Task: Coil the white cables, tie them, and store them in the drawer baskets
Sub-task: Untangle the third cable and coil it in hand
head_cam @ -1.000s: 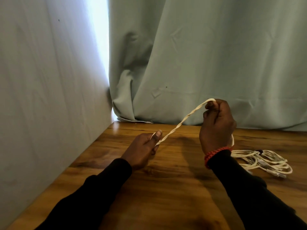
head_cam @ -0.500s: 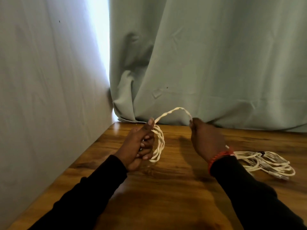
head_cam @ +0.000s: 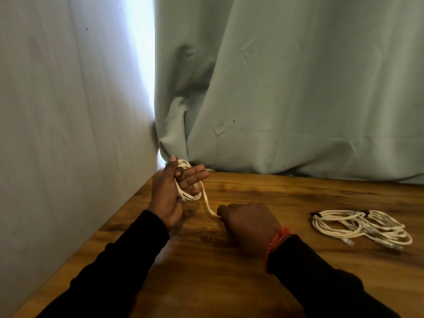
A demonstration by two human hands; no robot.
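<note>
Meanwhile, left of the tied cable bundle point(head_cam: 360, 227) lying on the wooden table point(head_cam: 229, 271), the left hand point(head_cam: 171, 193) holds white cable point(head_cam: 187, 196) looped around its fingers while the right hand point(head_cam: 249, 226) pinches the trailing end.

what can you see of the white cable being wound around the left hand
The white twisted cable looks like thin, soft cord. Several loops wrap around the fingers of the raised left hand, running from near the thumb down to below the fingers. One loose strand trails down and right to the right hand, which pinches it just above the brown wooden table. Its ends are not visible.
</note>
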